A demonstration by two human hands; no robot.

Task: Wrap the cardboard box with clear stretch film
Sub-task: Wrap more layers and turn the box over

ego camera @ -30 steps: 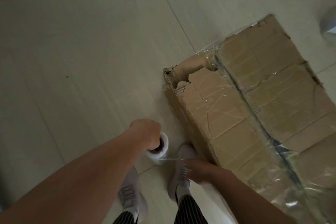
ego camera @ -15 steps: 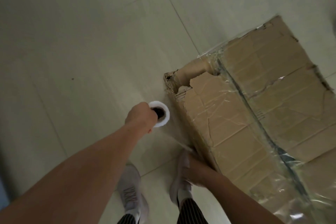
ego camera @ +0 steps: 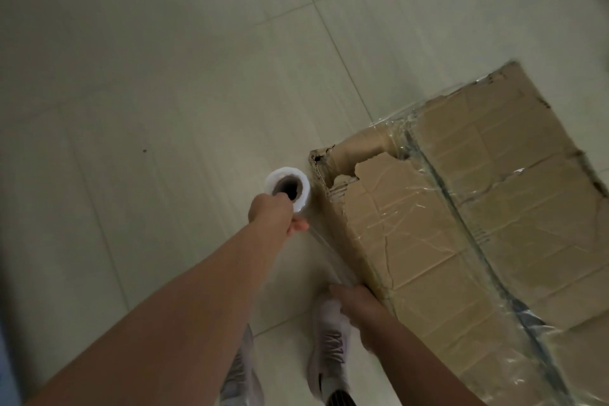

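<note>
- So, left arm is stretched way out in front, and the left hand [ego camera: 273, 213] is curled around the near end of the film roll [ego camera: 288, 190], fingers wrapped on it with a thumb tip poking out underneath.
- Roll is up off the floor, its hollow core facing the camera, just beside the torn corner of the cardboard box [ego camera: 461, 234].
- Right arm comes in lower, bent, with the right hand [ego camera: 357, 301] down at the near bottom edge of the box. Fingers look closed and pressed against the box side, but it's blurry so I can't tell exactly how they pinch.
- A stretched strip of clear film [ego camera: 329, 249] runs from the roll down to that right hand, along the box's side.
- Box sits on the tiled floor [ego camera: 164, 109] on the right, top already covered in shiny film, one corner ripped open.
- Two pale sneakers [ego camera: 329, 356] are visible below the arms.
</note>
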